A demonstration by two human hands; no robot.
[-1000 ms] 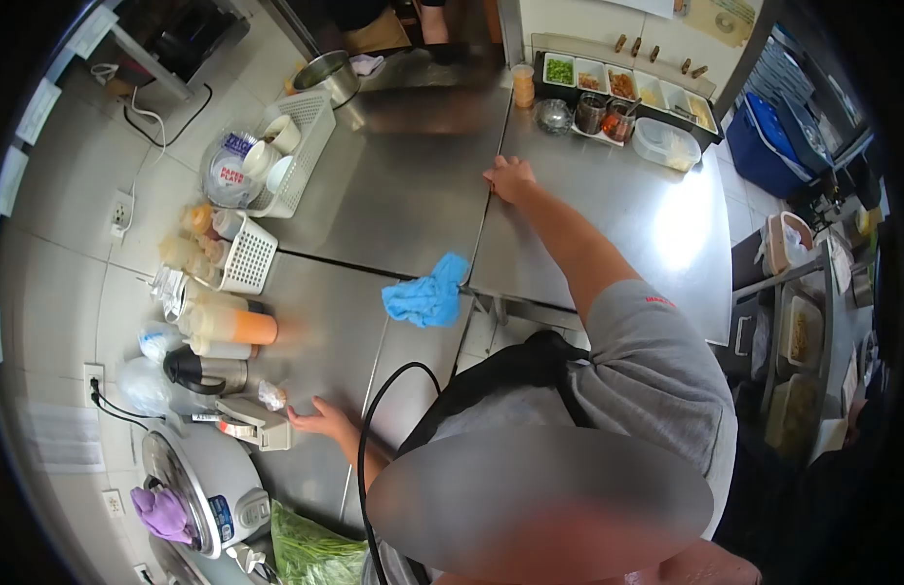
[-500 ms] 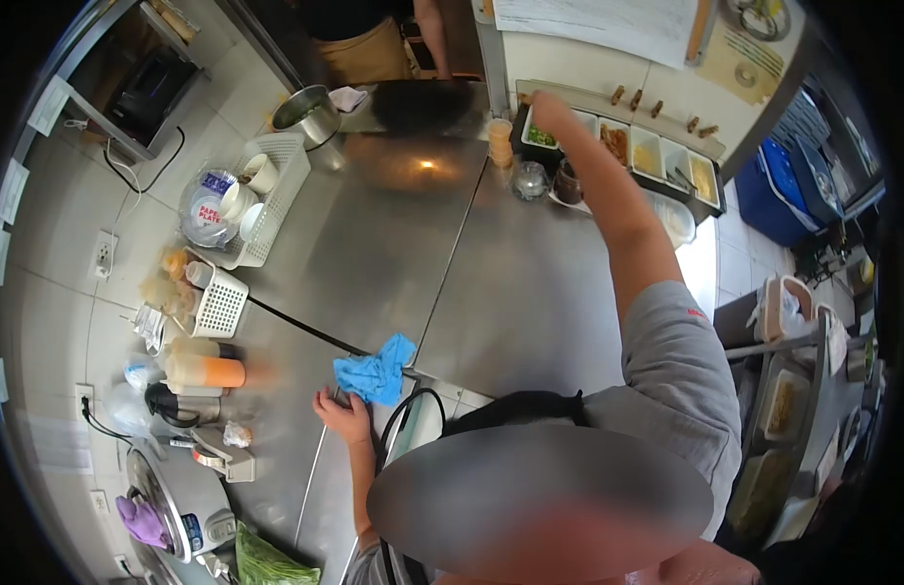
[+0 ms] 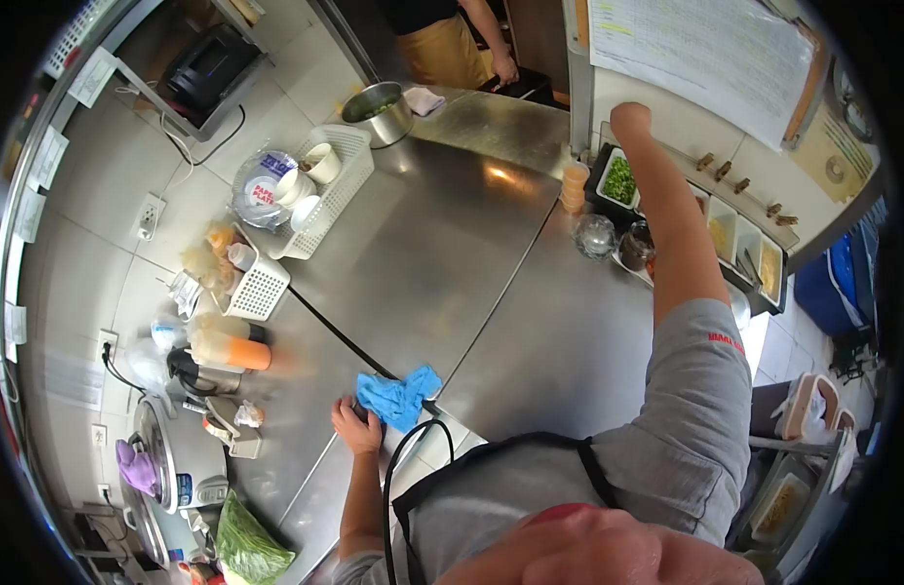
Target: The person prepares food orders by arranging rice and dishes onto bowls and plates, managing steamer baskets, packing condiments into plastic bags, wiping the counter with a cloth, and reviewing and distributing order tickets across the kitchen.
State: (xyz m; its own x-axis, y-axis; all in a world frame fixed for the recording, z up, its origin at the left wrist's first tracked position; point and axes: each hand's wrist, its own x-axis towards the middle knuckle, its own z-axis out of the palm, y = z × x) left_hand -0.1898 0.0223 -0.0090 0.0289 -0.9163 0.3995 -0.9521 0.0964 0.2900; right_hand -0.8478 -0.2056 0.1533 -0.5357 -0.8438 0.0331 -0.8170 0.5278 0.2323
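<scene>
My left hand (image 3: pixel 357 426) lies on the steel counter (image 3: pixel 403 253) with its fingers spread. A crumpled blue cloth (image 3: pixel 401 395) is right beside it, at the counter's edge. My right arm stretches across to the back right, and my right hand (image 3: pixel 630 119) is closed, in front of the wall above the row of food containers. What its fingers hold, if anything, is hidden. Just below that hand sits a white container of chopped greens (image 3: pixel 620 181). Further containers, partly behind my forearm, hold yellowish food (image 3: pixel 722 237).
Near the containers stand stacked cups (image 3: pixel 574 187), a plastic-wrapped bowl (image 3: pixel 595 236) and a dark jar (image 3: pixel 636 246). A metal pot (image 3: pixel 378 113), white baskets (image 3: pixel 260 288) and an orange bottle (image 3: pixel 239 349) line the back and left. Another person (image 3: pixel 442 44) stands beyond the counter.
My right hand has lifted from the greens to a spot higher in front of the wall. The whole view has shifted. My left hand remains beside the blue cloth.
</scene>
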